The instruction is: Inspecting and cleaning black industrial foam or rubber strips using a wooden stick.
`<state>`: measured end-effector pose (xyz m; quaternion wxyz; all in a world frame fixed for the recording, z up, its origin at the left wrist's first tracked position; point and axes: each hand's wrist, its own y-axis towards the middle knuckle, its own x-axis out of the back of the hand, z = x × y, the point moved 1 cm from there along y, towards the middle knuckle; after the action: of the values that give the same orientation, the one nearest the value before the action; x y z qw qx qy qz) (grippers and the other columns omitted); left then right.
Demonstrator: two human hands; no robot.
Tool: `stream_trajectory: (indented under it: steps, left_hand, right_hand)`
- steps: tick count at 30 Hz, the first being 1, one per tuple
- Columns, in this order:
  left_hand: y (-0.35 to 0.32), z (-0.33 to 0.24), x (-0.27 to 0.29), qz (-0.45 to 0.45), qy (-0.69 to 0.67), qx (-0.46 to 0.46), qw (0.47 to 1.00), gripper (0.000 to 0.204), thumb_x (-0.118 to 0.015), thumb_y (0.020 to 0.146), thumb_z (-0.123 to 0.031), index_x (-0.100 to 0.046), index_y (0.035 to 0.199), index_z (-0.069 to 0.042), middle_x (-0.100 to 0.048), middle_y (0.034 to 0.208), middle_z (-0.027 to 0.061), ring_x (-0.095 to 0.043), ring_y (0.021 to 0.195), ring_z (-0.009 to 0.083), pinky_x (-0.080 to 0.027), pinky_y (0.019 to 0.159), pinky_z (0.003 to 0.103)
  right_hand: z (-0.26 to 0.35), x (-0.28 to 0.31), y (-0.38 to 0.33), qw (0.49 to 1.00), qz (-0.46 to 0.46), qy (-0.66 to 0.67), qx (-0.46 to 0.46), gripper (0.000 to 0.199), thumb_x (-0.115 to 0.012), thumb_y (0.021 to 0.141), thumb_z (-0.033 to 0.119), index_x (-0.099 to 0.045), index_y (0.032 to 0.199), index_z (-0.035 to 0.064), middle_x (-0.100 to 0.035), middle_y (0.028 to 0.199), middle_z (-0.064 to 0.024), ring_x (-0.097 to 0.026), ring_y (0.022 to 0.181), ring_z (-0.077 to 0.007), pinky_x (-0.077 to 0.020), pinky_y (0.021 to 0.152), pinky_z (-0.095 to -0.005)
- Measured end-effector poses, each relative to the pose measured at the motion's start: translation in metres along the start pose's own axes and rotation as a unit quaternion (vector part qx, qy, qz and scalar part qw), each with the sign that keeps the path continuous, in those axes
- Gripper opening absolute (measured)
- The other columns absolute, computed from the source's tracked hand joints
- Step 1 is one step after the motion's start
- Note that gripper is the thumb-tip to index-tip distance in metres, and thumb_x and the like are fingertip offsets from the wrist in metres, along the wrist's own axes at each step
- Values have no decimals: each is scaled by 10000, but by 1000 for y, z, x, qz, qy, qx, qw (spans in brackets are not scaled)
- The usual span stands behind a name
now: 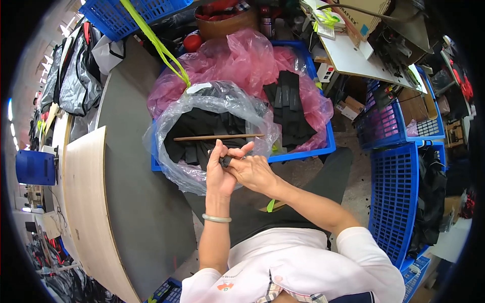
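Note:
My left hand [218, 169] and my right hand [252, 172] meet in front of me, their fingers closed round a small black fabric piece [226, 161]. Most of that piece is hidden by the fingers. A thin brown stick [202, 138] lies level just beyond my fingertips; whether a finger touches it I cannot tell. Below the stick, a clear plastic bag [169, 113] stands wide with black fabric pieces [189, 123] inside. To its right, flat black strips [289, 103] rest on a pink plastic bag [252, 53].
A blue crate [303, 152] holds both bags. Grey board [146, 202] and a pale wooden panel [86, 202] run along my left. Blue crates [394, 202] stack on my right. A yellow-green strap [156, 43] hangs down at the upper left.

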<state>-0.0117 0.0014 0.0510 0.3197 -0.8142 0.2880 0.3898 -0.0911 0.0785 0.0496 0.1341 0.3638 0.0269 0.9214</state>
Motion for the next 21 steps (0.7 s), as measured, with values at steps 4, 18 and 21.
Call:
stream_trajectory:
  steps: [4, 18, 21]
  left_hand:
    - [-2, -6, 13, 4, -111, 38, 993, 386, -498, 931, -370, -522, 661, -95, -662, 845, 161, -586, 1031, 337, -415, 960, 474]
    - [-10, 5, -8, -73, 9, -64, 995, 318, -539, 907, -226, -459, 636, -80, -617, 714, 148, -616, 931, 349, -402, 962, 428]
    - [-9, -3, -1, -57, 1, -2, 998, 318, -543, 875, -202, -446, 594, -91, -577, 613, 137, -620, 921, 356, -405, 954, 435]
  right_hand:
    - [-10, 10, 6, 862, 208, 433, -159, 163, -565, 882, 196, -647, 918, 60, -582, 603, -63, -570, 476, -150, -419, 404, -271]
    - [2, -17, -10, 951, -282, 103, 73, 220, -628, 702, -22, -654, 916, 22, -607, 706, -122, -613, 587, -266, -478, 506, -308]
    - [6, -6, -15, 980, -146, 67, 118, 209, -621, 731, 59, -624, 940, 62, -622, 720, -118, -624, 591, -267, -489, 491, -343]
